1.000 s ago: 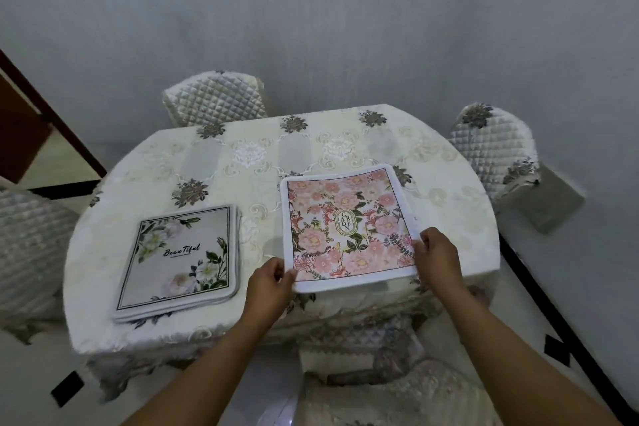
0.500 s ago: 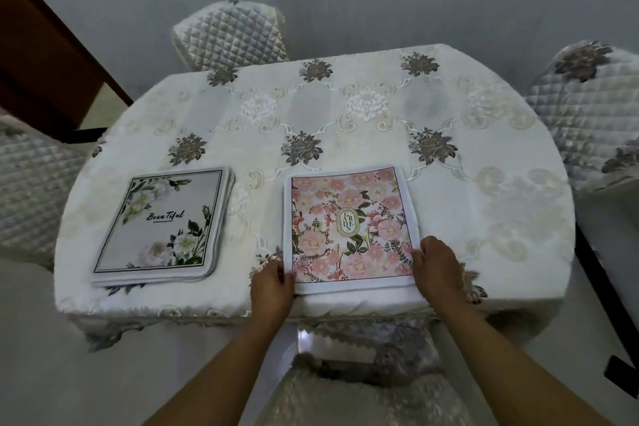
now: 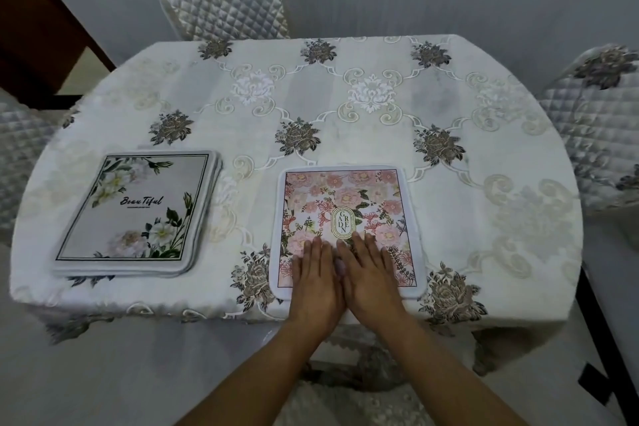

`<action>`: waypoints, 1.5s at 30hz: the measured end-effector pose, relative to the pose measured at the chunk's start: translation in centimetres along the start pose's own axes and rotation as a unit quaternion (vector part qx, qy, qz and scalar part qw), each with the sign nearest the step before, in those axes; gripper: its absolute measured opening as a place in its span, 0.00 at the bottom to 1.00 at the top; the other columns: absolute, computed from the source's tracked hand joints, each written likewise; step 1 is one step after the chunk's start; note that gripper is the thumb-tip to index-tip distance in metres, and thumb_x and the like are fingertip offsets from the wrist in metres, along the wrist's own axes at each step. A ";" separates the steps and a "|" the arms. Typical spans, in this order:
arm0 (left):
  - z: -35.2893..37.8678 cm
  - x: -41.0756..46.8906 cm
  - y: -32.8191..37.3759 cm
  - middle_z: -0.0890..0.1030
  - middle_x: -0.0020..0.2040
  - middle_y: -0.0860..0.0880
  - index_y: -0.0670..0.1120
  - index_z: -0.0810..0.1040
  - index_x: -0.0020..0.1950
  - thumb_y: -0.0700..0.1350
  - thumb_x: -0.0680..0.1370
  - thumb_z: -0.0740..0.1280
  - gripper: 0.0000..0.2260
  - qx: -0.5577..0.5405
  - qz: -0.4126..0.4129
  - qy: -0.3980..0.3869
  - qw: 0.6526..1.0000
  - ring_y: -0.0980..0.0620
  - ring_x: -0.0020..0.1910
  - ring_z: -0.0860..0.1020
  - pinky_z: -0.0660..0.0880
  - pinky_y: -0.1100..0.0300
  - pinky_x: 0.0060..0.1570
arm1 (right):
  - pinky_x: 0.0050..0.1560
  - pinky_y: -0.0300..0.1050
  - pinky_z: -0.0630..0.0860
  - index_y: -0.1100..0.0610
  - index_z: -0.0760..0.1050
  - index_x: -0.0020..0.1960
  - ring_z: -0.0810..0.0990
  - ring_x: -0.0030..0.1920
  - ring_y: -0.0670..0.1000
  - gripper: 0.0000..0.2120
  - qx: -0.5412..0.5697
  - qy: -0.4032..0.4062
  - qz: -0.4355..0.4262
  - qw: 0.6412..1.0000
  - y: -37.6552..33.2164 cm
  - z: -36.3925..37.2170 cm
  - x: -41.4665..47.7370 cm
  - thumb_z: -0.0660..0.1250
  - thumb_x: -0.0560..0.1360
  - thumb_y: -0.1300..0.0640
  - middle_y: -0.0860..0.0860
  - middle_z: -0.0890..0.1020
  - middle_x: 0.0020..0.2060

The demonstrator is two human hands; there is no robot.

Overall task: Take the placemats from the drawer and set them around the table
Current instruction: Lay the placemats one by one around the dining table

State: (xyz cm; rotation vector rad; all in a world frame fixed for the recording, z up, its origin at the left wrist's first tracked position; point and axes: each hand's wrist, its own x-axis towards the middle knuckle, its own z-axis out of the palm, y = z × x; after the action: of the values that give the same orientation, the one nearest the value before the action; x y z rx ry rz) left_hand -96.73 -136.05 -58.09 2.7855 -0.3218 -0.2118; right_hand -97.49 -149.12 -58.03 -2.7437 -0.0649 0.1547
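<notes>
A pink floral placemat point(image 3: 345, 197) with a "Garden" label lies flat near the table's front edge, in front of me. My left hand point(image 3: 316, 278) and my right hand point(image 3: 371, 275) rest palm down side by side on its near half, fingers flat and holding nothing. To the left lies a stack of white placemats point(image 3: 138, 214); its top one shows white flowers and the word "Beautiful". Both sit on the table point(image 3: 501, 183), covered by a cream embroidered cloth.
Quilted chairs stand around the table: one at the back point(image 3: 224, 3), one at the right point(image 3: 601, 124), one at the left point(image 3: 20, 156), and one just below me point(image 3: 352, 401). A dark wooden frame point(image 3: 38, 31) is at the upper left.
My hands left the pink placemat's near corners and came together flat on its middle. The view moved closer over the table.
</notes>
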 end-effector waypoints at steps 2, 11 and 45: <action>0.5 0.4 -0.1 0.52 0.79 0.42 0.42 0.52 0.78 0.51 0.82 0.45 0.26 0.015 0.005 -0.006 1.000 0.45 0.78 0.45 0.39 0.49 0.75 | 0.76 0.56 0.41 0.48 0.55 0.78 0.46 0.79 0.56 0.26 -0.020 -0.009 0.001 1.000 0.0 0.8 0.5 0.47 0.81 0.45 0.53 0.55 0.79; -0.3 -0.1 -5.1 0.49 0.79 0.43 0.42 0.49 0.79 0.58 0.81 0.48 0.31 0.090 0.047 -0.010 0.995 0.47 0.78 0.43 0.44 0.48 0.75 | 0.77 0.55 0.44 0.49 0.46 0.79 0.41 0.79 0.53 0.29 -0.076 0.007 0.022 0.997 5.0 -0.3 -1.1 0.44 0.81 0.42 0.52 0.49 0.79; -3.2 18.3 -9.9 0.43 0.79 0.41 0.42 0.43 0.78 0.61 0.81 0.43 0.32 0.055 0.039 0.010 0.998 0.46 0.77 0.38 0.39 0.50 0.75 | 0.75 0.49 0.40 0.61 0.49 0.78 0.46 0.79 0.56 0.34 -0.065 0.015 0.017 0.998 11.3 -4.0 15.9 0.41 0.80 0.41 0.59 0.52 0.78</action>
State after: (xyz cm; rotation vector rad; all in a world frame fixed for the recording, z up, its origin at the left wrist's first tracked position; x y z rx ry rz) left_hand -76.60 -130.45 -60.42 2.8734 -0.4490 -0.1514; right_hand -80.98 -159.97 -60.25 -2.8773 -0.0202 0.1233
